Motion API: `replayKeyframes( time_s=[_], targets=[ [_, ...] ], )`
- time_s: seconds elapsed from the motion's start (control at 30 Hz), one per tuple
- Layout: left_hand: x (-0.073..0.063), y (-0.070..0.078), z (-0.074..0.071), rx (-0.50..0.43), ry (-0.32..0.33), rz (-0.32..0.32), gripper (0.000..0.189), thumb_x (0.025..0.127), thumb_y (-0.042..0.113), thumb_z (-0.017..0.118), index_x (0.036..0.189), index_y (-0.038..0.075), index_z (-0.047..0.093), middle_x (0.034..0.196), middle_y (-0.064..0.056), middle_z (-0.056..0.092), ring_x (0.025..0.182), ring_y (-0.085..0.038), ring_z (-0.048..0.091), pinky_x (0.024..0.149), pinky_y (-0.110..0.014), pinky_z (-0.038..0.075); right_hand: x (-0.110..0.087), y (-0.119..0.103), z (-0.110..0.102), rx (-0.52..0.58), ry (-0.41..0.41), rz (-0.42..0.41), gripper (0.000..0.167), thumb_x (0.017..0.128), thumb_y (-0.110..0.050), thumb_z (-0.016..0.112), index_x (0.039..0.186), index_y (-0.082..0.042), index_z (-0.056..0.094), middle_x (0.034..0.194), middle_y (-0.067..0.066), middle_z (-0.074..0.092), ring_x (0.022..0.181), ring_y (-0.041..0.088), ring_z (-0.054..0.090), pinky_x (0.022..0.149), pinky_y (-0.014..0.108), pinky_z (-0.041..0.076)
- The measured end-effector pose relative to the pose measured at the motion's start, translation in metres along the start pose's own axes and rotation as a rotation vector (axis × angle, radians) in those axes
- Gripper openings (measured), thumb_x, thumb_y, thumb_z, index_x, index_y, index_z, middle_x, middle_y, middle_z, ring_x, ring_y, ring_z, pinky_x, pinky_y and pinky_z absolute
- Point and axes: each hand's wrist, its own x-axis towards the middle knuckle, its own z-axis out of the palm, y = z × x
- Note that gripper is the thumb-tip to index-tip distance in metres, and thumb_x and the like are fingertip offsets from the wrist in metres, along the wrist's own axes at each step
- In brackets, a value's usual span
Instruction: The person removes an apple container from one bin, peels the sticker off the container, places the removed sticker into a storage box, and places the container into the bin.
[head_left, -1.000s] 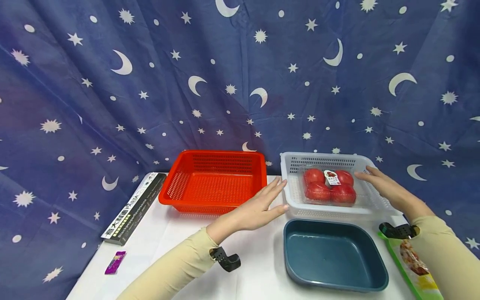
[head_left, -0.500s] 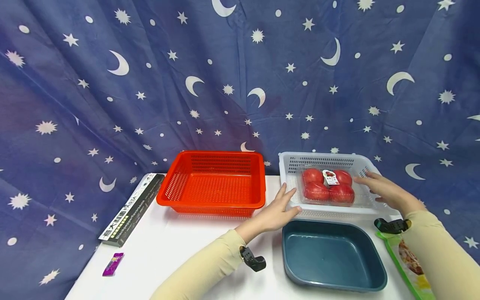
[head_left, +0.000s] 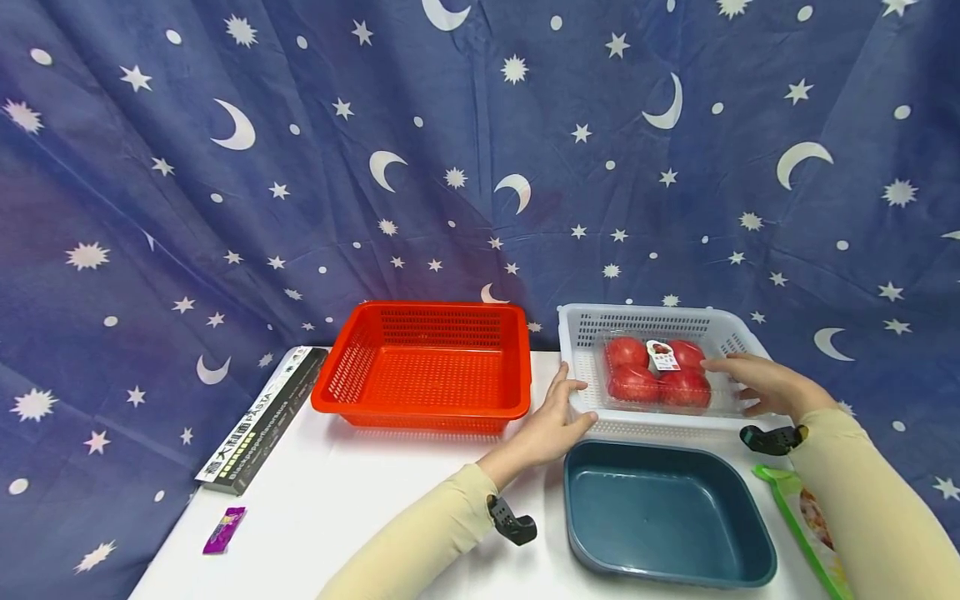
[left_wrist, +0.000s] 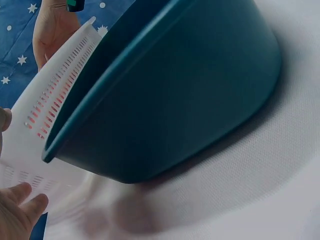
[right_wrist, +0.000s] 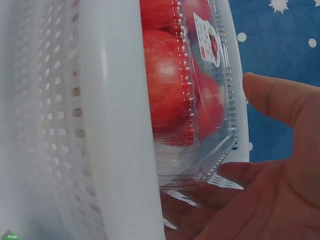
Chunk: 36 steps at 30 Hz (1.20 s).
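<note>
A dark blue curtain (head_left: 450, 75) printed with white moons and stars fills the upper part of the head view. Below it spreads the white table (head_left: 337, 500). The red basket (head_left: 438, 371) stands just left of the frame's center; the white basket (head_left: 660, 417) is right of center, its walls surrounding a clear pack (head_left: 660, 375) of four red fruits with a white label on top. A dark teal bin (head_left: 667, 525) sits in front of that basket, at the lower right — between it and the bottom edge of the frame. The black-and-white pasta box (head_left: 262, 421) lies at the left, and a green bag (head_left: 806, 517) at the lower right is partly covered by the right sleeve. Smallest, a purple sachet (head_left: 224, 530) lies at the lower left.

The right hand (head_left: 772, 385) reaches over the white basket's right side, fingers relaxed and apart beside the pack's end — whether they touch it, I cannot tell. The left hand (head_left: 551, 425) is loose, thumb and fingers spread, fingertips at the white basket's left front corner.
</note>
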Motion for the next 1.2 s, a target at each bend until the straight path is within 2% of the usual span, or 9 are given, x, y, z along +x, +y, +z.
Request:
replayKeyframes(
  time_s=[0.2,0.5,0.67,0.77,0.9,1.03,1.2],
  targets=[
    [0.0,-0.004,0.004,-0.098,0.009,-0.001,0.039,0.102,0.034,0.063,0.131,0.017,0.043,0.172,-0.002,0.006,0.13,-0.027,0.054,0.105,-0.035,0.049,0.007,0.004,-0.002,0.002,-0.002,0.069,0.108,0.101,-0.058,0.048,0.152,0.017,-0.011,0.15,0.049,0.006,0.136,0.066,0.023,0.103,0.066,0.044],
    [0.001,-0.011,0.007,-0.234,0.005,0.034,0.037,0.102,0.026,0.065,0.127,0.011,0.042,0.172,-0.005,0.001,0.141,-0.038,0.044,0.104,-0.033,0.048,0.008,0.006,-0.004,0.01,0.002,0.08,0.1,0.101,-0.055,0.051,0.151,0.018,0.004,0.143,0.043,0.032,0.128,0.056,0.044,0.101,0.061,0.048],
    [0.002,-0.015,0.01,-0.281,0.01,0.032,0.037,0.101,0.024,0.068,0.126,0.014,0.042,0.172,-0.001,0.002,0.139,-0.038,0.046,0.104,-0.031,0.048,0.009,0.006,-0.003,0.04,0.056,0.083,0.088,0.101,-0.047,0.057,0.146,0.018,0.019,0.128,0.034,0.05,0.119,0.049,0.054,0.098,0.062,0.049],
    [0.003,-0.017,0.012,-0.298,0.019,0.024,0.038,0.1,0.024,0.068,0.126,0.016,0.042,0.172,0.001,0.002,0.137,-0.038,0.047,0.104,-0.03,0.048,0.009,0.005,-0.003,0.06,0.067,0.08,0.085,0.101,-0.045,0.059,0.144,0.018,0.023,0.12,0.028,0.055,0.111,0.043,0.059,0.095,0.059,0.052],
    [0.003,-0.02,0.013,-0.317,0.029,0.014,0.037,0.1,0.024,0.069,0.126,0.017,0.042,0.172,0.004,0.002,0.137,-0.04,0.047,0.104,-0.031,0.048,0.01,0.005,-0.003,0.073,0.056,0.079,0.09,0.1,-0.044,0.062,0.147,0.019,0.02,0.124,0.031,0.054,0.106,0.038,0.063,0.094,0.057,0.053],
    [0.003,-0.021,0.013,-0.339,0.031,0.019,0.037,0.1,0.024,0.069,0.125,0.017,0.042,0.172,0.004,0.002,0.138,-0.043,0.046,0.104,-0.032,0.048,0.012,0.004,-0.002,0.117,0.054,0.093,0.096,0.099,-0.045,0.064,0.15,0.018,0.012,0.136,0.038,0.041,0.109,0.04,0.061,0.095,0.054,0.054],
    [0.003,-0.022,0.013,-0.346,0.026,0.028,0.038,0.1,0.024,0.069,0.126,0.018,0.042,0.172,0.004,0.002,0.137,-0.043,0.046,0.103,-0.031,0.049,0.015,0.001,0.0,0.322,0.04,0.114,0.103,0.098,-0.042,0.067,0.154,0.012,-0.001,0.146,0.038,0.027,0.121,0.044,0.05,0.101,0.052,0.051]
  ],
)
